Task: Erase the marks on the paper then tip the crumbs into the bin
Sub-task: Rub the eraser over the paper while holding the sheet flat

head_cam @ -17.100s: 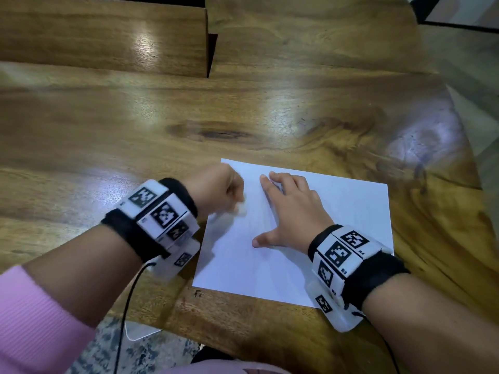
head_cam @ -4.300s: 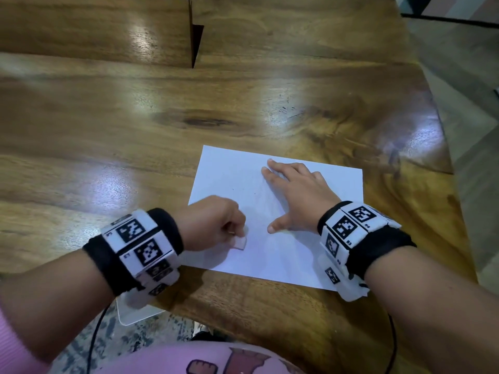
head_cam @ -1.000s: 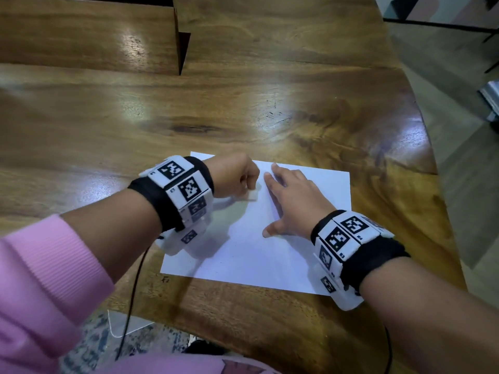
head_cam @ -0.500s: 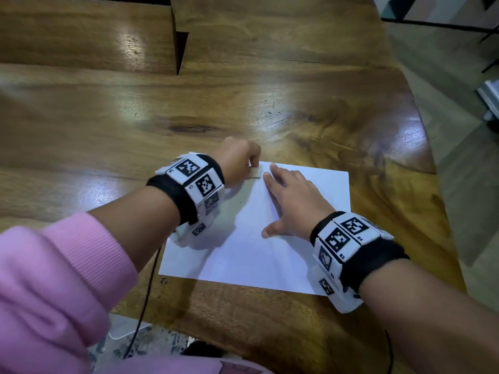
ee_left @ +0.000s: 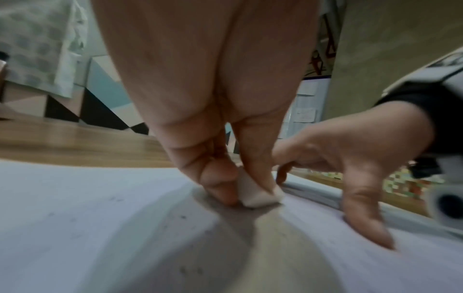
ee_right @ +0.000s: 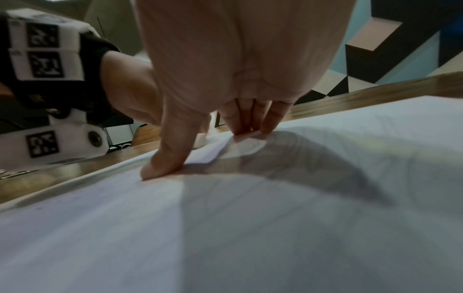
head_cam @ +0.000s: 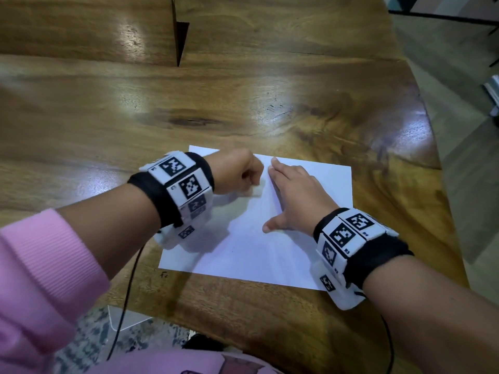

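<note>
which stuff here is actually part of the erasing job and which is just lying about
In the job:
- eraser, pinched in left hand
- paper, pressed flat by right hand
- crumbs on the sheet

Lying about:
- wooden table
- clear sheet below the table edge

Head view: we get sharp, bright footage, overhead glare patches on the table (head_cam: 135, 36), edges bowed. Wrist views dimmer, motion-blurred, heavy fisheye; we see soft hand shadows on the paper (ee_right: 300, 218).

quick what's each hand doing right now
Left hand: pinching a white eraser against the paper.
Right hand: open, pressed flat on the paper.
</note>
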A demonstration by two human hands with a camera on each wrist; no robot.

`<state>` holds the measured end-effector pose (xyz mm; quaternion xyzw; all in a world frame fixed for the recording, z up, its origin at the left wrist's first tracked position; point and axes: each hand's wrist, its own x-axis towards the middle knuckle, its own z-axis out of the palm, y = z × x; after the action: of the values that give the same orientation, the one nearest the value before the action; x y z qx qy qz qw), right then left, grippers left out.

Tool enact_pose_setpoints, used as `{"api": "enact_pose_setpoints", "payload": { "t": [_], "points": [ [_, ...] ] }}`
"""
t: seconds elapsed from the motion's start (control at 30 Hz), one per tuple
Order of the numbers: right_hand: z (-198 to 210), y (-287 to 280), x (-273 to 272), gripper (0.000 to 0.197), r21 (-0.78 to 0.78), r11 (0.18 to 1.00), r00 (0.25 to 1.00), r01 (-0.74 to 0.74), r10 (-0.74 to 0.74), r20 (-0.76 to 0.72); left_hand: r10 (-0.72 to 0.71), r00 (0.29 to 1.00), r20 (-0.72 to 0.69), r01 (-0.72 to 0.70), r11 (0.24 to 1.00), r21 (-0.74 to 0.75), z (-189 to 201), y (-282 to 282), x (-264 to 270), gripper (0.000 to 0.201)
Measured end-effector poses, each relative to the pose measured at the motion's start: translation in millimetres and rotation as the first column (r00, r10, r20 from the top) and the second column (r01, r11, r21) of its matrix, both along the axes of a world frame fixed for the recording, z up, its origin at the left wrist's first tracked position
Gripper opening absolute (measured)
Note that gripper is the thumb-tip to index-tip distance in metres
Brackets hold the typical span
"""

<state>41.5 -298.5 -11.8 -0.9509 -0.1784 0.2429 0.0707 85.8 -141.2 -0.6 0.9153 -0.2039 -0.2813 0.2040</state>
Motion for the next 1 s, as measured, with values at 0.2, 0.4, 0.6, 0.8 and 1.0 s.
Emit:
{"api": "enact_pose_setpoints", "payload": {
  "t": [0.2, 0.4, 0.6, 0.8, 1.0],
  "points": [
    [-0.3, -0.9, -1.3, 0.115, 0.008, 1.000, 1.000, -0.004, 0.004, 0.011, 0.165, 0.962, 0.219, -0.161, 0.986, -0.037, -0.7, -11.1, 7.3, 0.012],
    [0.5, -1.0, -0.8, 0.115, -0.010, 1.000, 1.000, -0.027, 0.027, 0.013, 0.008, 0.992, 0.123, -0.009, 1.000, 0.008, -0.5, 0.7, -14.1, 0.003],
    [3.7, -25.1, 5.1, 0.121, -0.017, 0.993, 0.992, -0.116, 0.115, -0.044, 0.065, 0.984, 0.164, -0.069, 0.998, 0.014, -2.0, -0.3, -21.8, 0.003],
    [2.3, -26.1, 4.8, 0.123, -0.012, 0.992, 0.991, -0.122, 0.121, -0.048, 0.175, 0.954, 0.242, -0.165, 0.984, -0.062, 1.9, -7.2, -3.6, 0.010],
    [5.5, -25.7, 3.3, 0.120, -0.007, 0.992, 0.990, -0.125, 0.125, -0.059, -0.105, 0.993, -0.052, 0.106, 0.994, -0.001, -8.8, 15.2, -42.8, 0.011]
  ]
}}
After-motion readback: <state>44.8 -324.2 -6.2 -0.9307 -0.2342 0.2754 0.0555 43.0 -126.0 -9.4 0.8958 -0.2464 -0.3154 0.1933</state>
